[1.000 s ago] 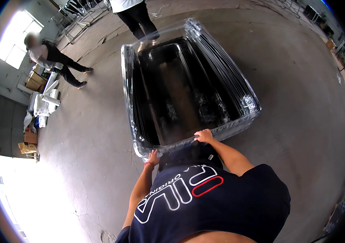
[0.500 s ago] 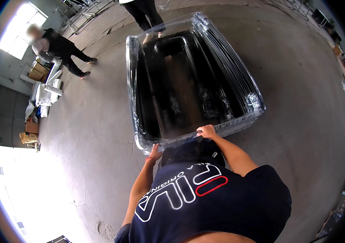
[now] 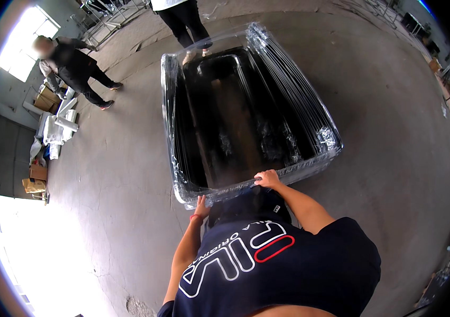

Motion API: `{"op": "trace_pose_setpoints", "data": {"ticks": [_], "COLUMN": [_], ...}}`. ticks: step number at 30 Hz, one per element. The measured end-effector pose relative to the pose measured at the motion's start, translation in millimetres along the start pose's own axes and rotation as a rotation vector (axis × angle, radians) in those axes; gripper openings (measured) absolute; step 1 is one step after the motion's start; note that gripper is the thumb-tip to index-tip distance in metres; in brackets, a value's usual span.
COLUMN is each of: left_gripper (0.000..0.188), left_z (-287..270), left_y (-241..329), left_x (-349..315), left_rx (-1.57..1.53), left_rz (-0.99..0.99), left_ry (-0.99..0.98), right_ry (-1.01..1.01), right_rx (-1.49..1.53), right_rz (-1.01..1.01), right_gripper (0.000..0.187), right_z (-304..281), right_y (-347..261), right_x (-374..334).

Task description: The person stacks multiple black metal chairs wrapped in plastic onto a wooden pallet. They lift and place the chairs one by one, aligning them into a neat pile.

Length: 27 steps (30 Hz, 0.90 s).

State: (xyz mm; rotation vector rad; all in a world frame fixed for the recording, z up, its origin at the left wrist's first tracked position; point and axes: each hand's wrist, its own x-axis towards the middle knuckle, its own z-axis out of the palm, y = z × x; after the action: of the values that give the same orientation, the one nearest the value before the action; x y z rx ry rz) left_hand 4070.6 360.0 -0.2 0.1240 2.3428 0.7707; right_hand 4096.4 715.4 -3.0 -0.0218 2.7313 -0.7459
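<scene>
In front of my body is a large rectangular black frame-like load (image 3: 301,113), wrapped in clear plastic film. Its glossy dark inner part (image 3: 230,105) is sunk between raised sides. My right hand (image 3: 268,179) is closed over the near rim, right of its middle, with the fingers curled on the wrapped edge. Near the left front corner, my left hand (image 3: 200,206) rests against the near side, its fingers stretched upward and touching the film. A red band (image 3: 197,216) circles the left wrist. The underside of the load is hidden.
Beyond the far end stands a person in dark trousers (image 3: 185,24). Another person in dark clothes (image 3: 77,68) is at the left, beside rolls of film (image 3: 58,127) and cardboard boxes (image 3: 35,185). Metal frames (image 3: 111,18) stand at the back. The concrete floor (image 3: 114,174) is cracked.
The wrapped load has shifted slightly left in view, its near edge a little lower, and both hands stay on it. The person at the left has turned and reached an arm outward.
</scene>
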Motion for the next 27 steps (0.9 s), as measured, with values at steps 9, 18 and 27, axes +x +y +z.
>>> {"op": "trace_pose_setpoints", "data": {"ticks": [9, 18, 27], "left_gripper": [0.072, 0.073, 0.073], "left_z": [1.4, 0.6, -1.3], "left_y": [-3.5, -1.1, 7.6], "left_x": [-1.1, -2.7, -14.1], "left_rx": [0.004, -0.017, -0.047], "left_rz": [0.017, 0.039, 0.002], "left_ry": [0.008, 0.016, 0.029], "right_ry": [-0.021, 0.146, 0.125], "right_rx": [-0.019, -0.11, -0.072], "right_rz": [0.041, 0.009, -0.039], "right_gripper": [0.036, 0.031, 0.033], "right_z": [-3.9, 17.0, 8.4], "right_y": [-5.2, -3.0, -4.6], "right_x": [0.0, -4.7, -10.2]}}
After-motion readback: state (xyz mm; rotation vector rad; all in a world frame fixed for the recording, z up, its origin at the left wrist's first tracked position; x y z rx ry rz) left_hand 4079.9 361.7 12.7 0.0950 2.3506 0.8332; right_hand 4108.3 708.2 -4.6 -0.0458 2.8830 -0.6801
